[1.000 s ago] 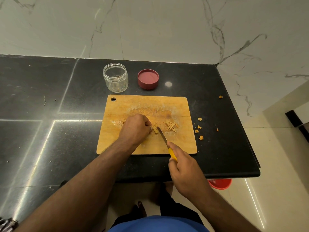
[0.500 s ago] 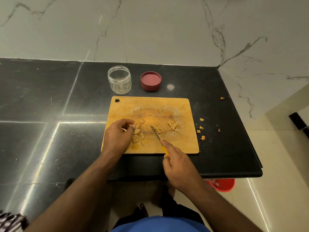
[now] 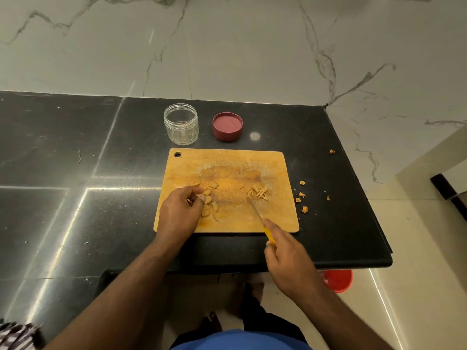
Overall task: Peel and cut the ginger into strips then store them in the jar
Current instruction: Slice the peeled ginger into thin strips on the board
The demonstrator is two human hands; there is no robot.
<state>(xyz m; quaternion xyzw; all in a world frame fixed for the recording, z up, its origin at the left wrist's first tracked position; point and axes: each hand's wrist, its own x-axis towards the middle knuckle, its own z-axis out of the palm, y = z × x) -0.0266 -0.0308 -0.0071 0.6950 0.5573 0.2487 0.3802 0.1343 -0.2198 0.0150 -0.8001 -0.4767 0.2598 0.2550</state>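
A wooden cutting board (image 3: 273, 218) lies on the black counter. Several ginger slices (image 3: 209, 200) sit on its left half, and a small pile of cut ginger strips (image 3: 259, 192) lies on its right half. My left hand (image 3: 180, 213) rests on the board's left side, its fingertips pinching a ginger slice. My right hand (image 3: 285, 256) grips a yellow-handled knife (image 3: 257, 215), whose blade tip points at the strips. Behind the board stand an empty clear jar (image 3: 181, 123) and its red lid (image 3: 227, 126), upside down.
Ginger peel scraps (image 3: 302, 198) lie on the counter right of the board, one more (image 3: 332, 152) farther back. The counter edge (image 3: 353, 261) ends just right of them. A red bucket (image 3: 337, 280) stands on the floor below. A marble wall rises behind.
My left hand has drawn back to the slices on the left of the board. The knife has swung right, its tip now beside the strip pile.
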